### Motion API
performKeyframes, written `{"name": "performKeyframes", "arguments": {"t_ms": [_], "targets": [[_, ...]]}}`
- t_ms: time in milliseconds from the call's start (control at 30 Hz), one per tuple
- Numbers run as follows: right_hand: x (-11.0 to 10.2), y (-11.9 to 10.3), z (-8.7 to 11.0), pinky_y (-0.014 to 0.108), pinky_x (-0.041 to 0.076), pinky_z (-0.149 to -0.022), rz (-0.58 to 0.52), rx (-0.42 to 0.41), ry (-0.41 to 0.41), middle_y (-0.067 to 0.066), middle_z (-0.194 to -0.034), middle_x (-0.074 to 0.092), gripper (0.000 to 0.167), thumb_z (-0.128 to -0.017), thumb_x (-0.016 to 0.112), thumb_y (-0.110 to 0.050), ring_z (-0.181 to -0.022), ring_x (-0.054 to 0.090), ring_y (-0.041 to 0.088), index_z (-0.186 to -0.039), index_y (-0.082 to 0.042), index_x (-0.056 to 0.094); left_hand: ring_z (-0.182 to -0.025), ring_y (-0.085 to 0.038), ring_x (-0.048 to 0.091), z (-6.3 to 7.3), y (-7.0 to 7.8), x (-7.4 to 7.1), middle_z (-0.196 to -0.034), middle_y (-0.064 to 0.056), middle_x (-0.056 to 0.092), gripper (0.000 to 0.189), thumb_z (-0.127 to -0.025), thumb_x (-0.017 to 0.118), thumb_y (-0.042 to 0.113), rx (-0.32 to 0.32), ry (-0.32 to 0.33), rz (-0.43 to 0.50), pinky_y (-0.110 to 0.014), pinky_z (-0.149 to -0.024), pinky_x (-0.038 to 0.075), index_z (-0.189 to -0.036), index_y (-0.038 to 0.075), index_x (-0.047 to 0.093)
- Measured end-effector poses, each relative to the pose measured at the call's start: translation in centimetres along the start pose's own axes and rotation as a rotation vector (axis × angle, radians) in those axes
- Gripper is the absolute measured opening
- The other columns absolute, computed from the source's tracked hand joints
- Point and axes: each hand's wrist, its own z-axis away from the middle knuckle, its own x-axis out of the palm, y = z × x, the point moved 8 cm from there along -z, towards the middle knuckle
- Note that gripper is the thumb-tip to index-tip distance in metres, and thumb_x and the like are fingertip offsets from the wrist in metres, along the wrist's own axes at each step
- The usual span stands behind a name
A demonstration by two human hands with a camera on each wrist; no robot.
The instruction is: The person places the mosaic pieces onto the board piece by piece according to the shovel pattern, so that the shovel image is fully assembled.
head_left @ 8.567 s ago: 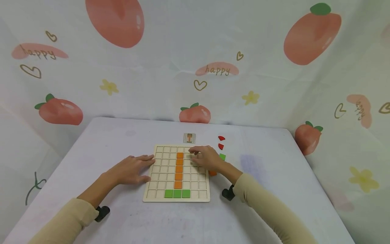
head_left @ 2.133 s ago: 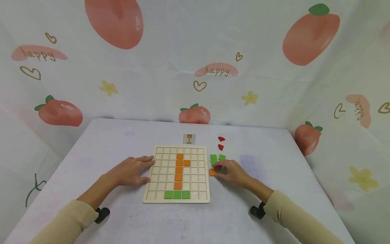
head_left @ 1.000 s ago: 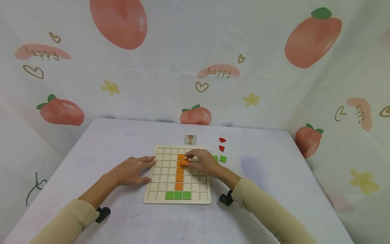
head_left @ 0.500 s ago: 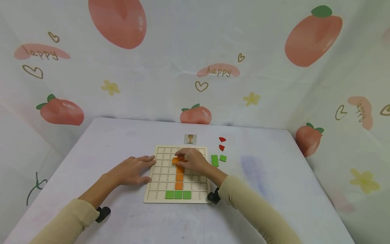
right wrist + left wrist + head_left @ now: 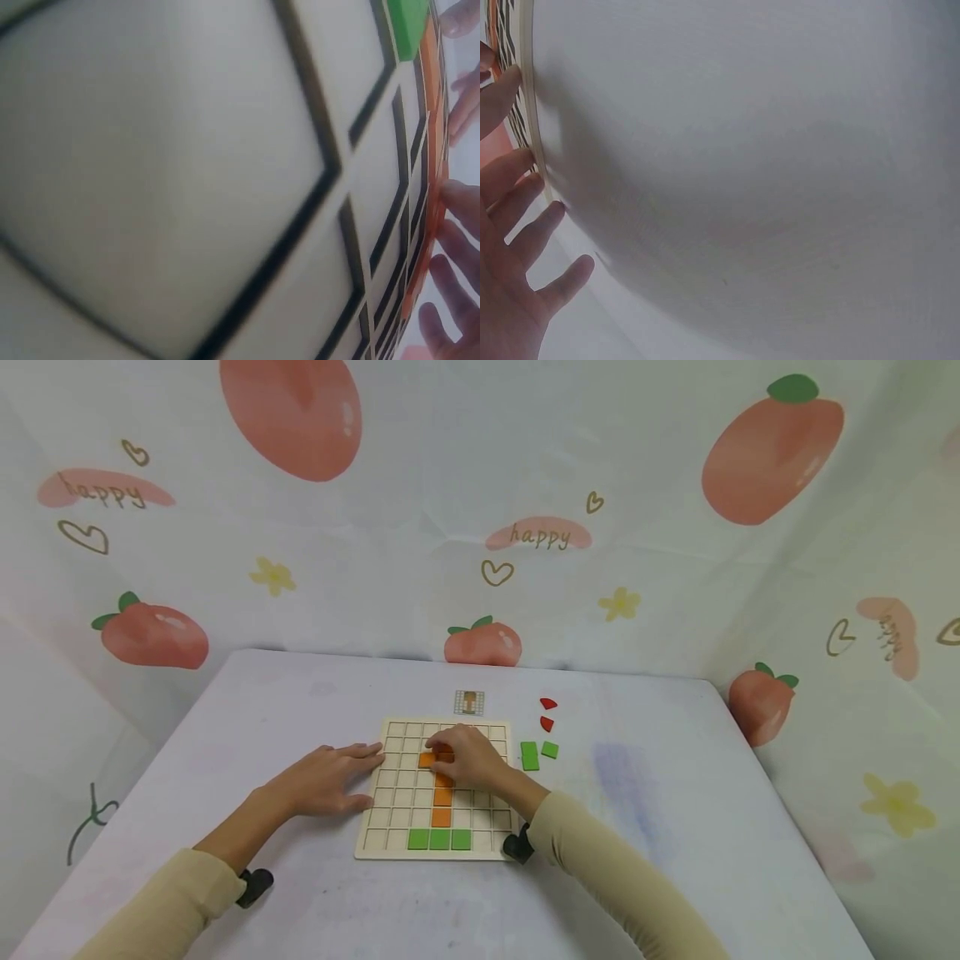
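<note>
A pale wooden grid board [image 5: 390, 822] lies on the table, with a column of orange square tiles [image 5: 442, 796] and a row of green square tiles [image 5: 439, 839] near its front edge. My right hand [image 5: 476, 758] is over the upper middle of the board, pinching an orange square tile [image 5: 426, 760] just left of that column. It covers part of the column and the cells to the right. With fingers spread, my left hand [image 5: 322, 781] rests along the board's left edge; its fingertips [image 5: 525, 154] touch that edge in the left wrist view.
Right of the board lie a green rectangle tile [image 5: 530, 756], a green square tile [image 5: 550, 749] and two red quarter-round pieces [image 5: 548, 703]. A small pattern card [image 5: 469, 702] sits behind the board. A fabric backdrop [image 5: 375, 568] with fruit prints stands behind the table.
My right hand took an orange tile from the table right of the board and carried it left across the orange column. Another orange tile had been set right of the column earlier. Left hand stays put.
</note>
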Motion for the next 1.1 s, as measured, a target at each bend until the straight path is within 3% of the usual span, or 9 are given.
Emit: {"name": "performKeyframes", "arguments": {"t_ms": [800, 1100], "targets": [[0.1, 0.2, 0.0, 0.031, 0.046, -0.096, 0.032, -0.005, 0.014, -0.001, -0.109, 0.073, 0.03, -0.088, 0.077, -0.022, -0.1, 0.062, 0.014, -0.115, -0.01, 0.072, -0.133, -0.034, 0.05, -0.1, 0.1, 0.2, -0.148, -0.012, 0.05, 0.064, -0.088, 0.07, 0.04, -0.006, 0.006, -0.001, -0.057, -0.097, 0.046, -0.141, 0.007, 0.057], [-1.6, 1.3, 2.5, 0.034, 0.048, -0.095, -0.016, -0.02, 0.027, 0.001, -0.109, 0.072, 0.031, -0.089, 0.076, -0.02, -0.103, 0.062, 0.017, -0.117, -0.008, 0.07, -0.134, -0.035, 0.05, 0.0, 0.0, 0.2, -0.148, -0.012, 0.051, 0.065, -0.087, 0.07, 0.04, -0.009, 0.008, -0.013, -0.058, -0.097, 0.045, -0.141, 0.006, 0.057]]}}
